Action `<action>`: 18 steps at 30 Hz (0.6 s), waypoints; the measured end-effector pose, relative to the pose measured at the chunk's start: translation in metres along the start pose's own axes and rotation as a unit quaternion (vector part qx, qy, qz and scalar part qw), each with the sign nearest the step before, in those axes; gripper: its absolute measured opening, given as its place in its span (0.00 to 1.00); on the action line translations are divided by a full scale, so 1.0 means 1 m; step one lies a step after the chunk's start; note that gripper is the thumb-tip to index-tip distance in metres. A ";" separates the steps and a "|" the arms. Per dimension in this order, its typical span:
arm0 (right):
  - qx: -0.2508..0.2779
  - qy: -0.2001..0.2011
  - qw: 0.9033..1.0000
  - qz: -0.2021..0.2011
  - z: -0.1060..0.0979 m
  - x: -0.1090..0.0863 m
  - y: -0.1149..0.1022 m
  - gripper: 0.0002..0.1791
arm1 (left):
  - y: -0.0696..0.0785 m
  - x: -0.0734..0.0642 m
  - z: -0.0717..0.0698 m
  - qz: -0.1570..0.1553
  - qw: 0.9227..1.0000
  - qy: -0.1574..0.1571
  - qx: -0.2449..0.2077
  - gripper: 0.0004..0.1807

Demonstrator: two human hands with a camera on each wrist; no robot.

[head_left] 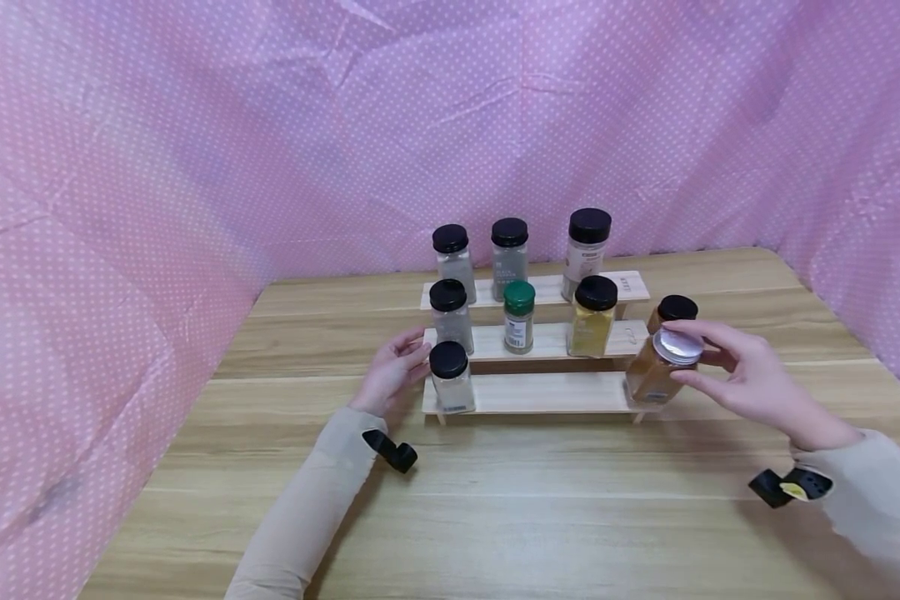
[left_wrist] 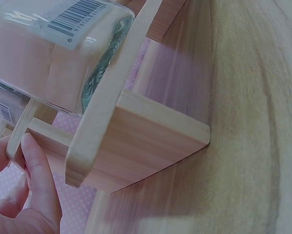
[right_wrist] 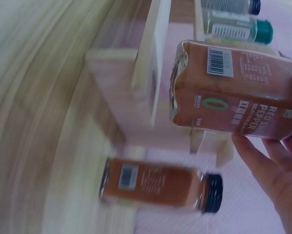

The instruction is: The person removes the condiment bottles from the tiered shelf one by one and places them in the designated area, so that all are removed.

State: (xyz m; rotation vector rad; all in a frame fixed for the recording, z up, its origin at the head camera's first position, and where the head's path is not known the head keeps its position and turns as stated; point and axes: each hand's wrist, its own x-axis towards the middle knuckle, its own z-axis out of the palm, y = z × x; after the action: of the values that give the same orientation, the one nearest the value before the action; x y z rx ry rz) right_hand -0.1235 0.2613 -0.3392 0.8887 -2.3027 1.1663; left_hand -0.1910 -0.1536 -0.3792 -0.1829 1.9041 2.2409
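Observation:
My right hand (head_left: 750, 387) grips a square glass jar of red-brown pepper powder (head_left: 651, 377) near its shiny silver-looking top. The jar tilts over the right end of the lowest shelf of a three-tier wooden rack (head_left: 547, 393). In the right wrist view, a gap shows between the red pepper jar (right_wrist: 219, 87) and the shelf board. My left hand (head_left: 390, 375) pinches the left end of the rack's middle board, as the left wrist view shows. Close by it, a clear jar with a black lid (head_left: 452, 383) stands at the lowest shelf's left end.
A second red-brown spice jar (right_wrist: 155, 185) with a black lid stands on the table right of the rack. The middle shelf bears a clear jar (head_left: 452, 325), a green-capped jar (head_left: 519, 321) and a yellow spice jar (head_left: 591, 329). Three black-lidded jars line the top shelf (head_left: 547, 289).

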 end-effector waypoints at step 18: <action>0.004 -0.002 0.996 0.087 -0.040 -0.022 0.043 0.33 | -0.003 0.001 -0.003 0.013 1.000 -0.010 0.014 0.29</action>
State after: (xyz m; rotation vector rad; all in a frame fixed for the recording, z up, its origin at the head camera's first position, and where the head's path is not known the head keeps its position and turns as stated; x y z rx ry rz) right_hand -0.1350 0.3210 -0.3534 0.7055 -2.4206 1.2446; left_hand -0.1918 -0.1563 -0.3832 -0.1315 1.9375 2.2233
